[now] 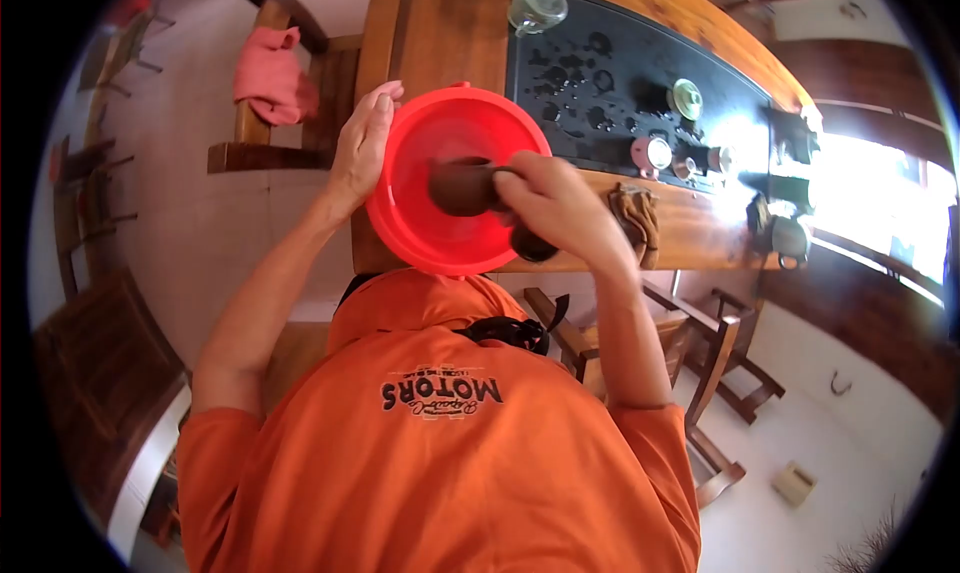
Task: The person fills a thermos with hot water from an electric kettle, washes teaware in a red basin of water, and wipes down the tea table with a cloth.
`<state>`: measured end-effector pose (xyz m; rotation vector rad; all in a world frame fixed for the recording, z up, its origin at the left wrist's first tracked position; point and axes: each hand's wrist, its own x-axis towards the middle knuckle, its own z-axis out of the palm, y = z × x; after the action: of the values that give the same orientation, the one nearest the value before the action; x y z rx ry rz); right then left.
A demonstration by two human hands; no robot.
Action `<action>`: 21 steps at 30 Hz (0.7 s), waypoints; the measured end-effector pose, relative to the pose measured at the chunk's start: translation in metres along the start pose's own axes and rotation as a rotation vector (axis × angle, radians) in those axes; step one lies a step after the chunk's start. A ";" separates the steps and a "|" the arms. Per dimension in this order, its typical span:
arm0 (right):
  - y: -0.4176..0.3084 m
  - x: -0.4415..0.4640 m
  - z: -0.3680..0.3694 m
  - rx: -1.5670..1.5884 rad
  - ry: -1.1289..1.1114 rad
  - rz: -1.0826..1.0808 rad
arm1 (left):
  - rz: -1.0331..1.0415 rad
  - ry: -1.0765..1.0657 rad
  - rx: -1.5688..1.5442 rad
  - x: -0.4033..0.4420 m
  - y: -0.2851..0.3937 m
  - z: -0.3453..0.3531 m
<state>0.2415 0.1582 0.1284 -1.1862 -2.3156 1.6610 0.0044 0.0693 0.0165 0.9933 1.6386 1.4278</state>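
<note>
A red plastic basin (415, 218) sits at the near edge of the wooden table, close against the orange shirt. My left hand (365, 143) grips its left rim, thumb and fingertips showing at the edge. Inside the basin's opening is a dark brown cup (463, 187), blurred by motion, which my right hand (550, 193) holds by its right side; whether it has a handle is hidden. Below that hand, over the basin's right rim, a second dark rounded piece (532, 244) shows in part, and I cannot tell what it is.
A black tea tray (560, 123), wet with drops, is set in the wooden table (440, 33). On it stand a glass pitcher (538, 9), a lidded cup (686, 99) and several small cups. A brown cloth (635, 223) lies right of the basin. Wooden chairs (700, 353) surround the table.
</note>
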 end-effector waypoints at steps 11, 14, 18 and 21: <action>0.034 0.045 0.090 -0.533 -0.023 0.181 | 0.149 -0.050 0.165 0.006 -0.002 -0.001; 0.060 0.044 0.103 -0.749 -0.005 0.085 | 0.171 -0.061 0.207 0.007 -0.001 -0.001; 0.090 0.047 0.116 -0.898 0.112 -0.039 | 0.223 -0.059 0.274 0.011 -0.009 -0.001; 0.065 0.042 0.115 -0.977 0.050 0.071 | 0.296 -0.028 0.291 0.012 -0.009 0.000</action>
<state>0.1952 0.1019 0.0107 -1.3652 -3.1491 0.4001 -0.0016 0.0788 0.0071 1.4655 1.7670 1.3760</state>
